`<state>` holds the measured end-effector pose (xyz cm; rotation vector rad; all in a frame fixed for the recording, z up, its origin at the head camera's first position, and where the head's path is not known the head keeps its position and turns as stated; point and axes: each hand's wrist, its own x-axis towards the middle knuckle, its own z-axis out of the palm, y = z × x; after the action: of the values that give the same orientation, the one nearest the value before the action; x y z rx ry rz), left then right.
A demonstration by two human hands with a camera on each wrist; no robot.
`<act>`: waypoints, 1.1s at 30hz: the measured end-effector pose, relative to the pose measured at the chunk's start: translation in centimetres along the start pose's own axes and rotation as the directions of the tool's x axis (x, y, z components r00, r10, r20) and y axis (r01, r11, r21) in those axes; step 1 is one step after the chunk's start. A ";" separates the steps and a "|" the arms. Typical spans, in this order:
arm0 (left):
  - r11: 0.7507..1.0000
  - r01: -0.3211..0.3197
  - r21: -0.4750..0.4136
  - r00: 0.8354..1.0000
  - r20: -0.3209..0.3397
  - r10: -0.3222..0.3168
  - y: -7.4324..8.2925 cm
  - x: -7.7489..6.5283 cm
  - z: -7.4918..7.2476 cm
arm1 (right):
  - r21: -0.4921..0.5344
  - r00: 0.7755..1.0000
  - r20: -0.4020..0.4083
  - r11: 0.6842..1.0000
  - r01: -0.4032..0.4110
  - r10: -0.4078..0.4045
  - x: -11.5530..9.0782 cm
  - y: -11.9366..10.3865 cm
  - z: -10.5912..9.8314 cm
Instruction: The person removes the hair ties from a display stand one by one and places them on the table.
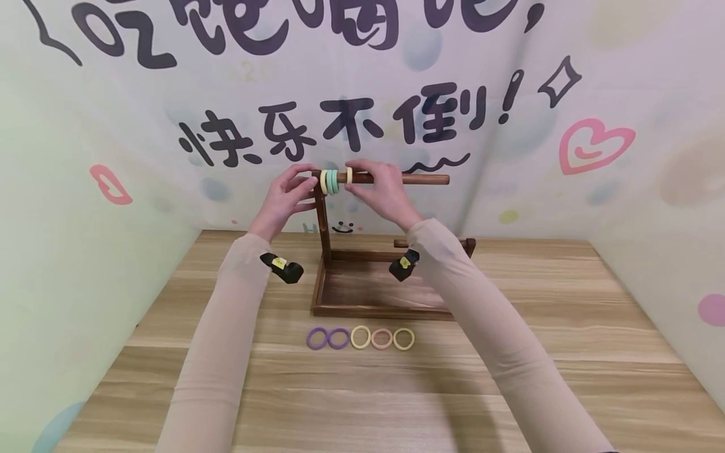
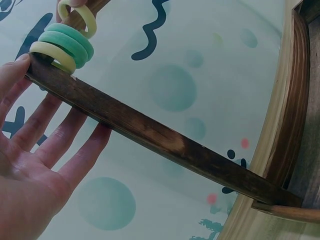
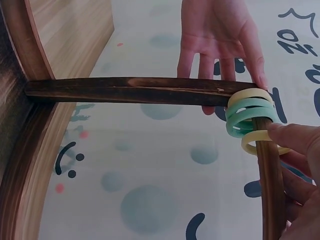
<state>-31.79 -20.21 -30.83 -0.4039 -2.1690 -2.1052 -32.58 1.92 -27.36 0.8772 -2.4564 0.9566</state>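
A dark wooden stand [image 1: 323, 220] has an upright post with a level rod [image 1: 425, 179] at its top. My left hand [image 1: 287, 196] holds the top of the post, its thumb at the corner and its fingers [image 2: 70, 135] against the far side. Beside the post hang a pale yellow ring [image 1: 323, 182] and two mint green rings [image 2: 65, 45], all round the rod. My right hand [image 1: 382, 189] pinches another pale yellow ring [image 3: 255, 142] between thumb and fingers. That ring encircles the rod, a small gap away from the green ones.
On the wood-grain table [image 1: 272, 390], in front of the stand's tray base [image 1: 362, 283], lies a row of two purple rings [image 1: 317, 348], two yellow rings [image 1: 360, 348] and a pink ring [image 1: 382, 348]. A shorter, lower rod [image 1: 400, 243] is partly hidden by my right arm. A printed cloth [image 1: 255, 207] hangs behind.
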 end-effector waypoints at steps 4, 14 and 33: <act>1.000 -0.007 -0.018 1.000 -0.001 0.007 0.0 0.0 0.1 | 0.034 1.000 -0.015 0.999 0.016 -0.016 -0.2 0.3 -0.3; 1.000 -0.012 -0.011 1.000 -0.004 0.012 -0.1 0.1 0.0 | -0.012 0.999 -0.035 1.000 0.009 -0.009 -0.9 1.0 -1.3; 1.000 -0.008 -0.004 1.000 -0.007 0.008 0.0 0.0 0.1 | 0.087 0.994 -0.103 0.995 0.050 -0.041 -1.9 2.7 -2.9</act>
<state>-31.77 -20.13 -30.89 -0.4041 -2.1568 -2.1036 -32.67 6.33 -27.65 0.8872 -2.3147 1.0753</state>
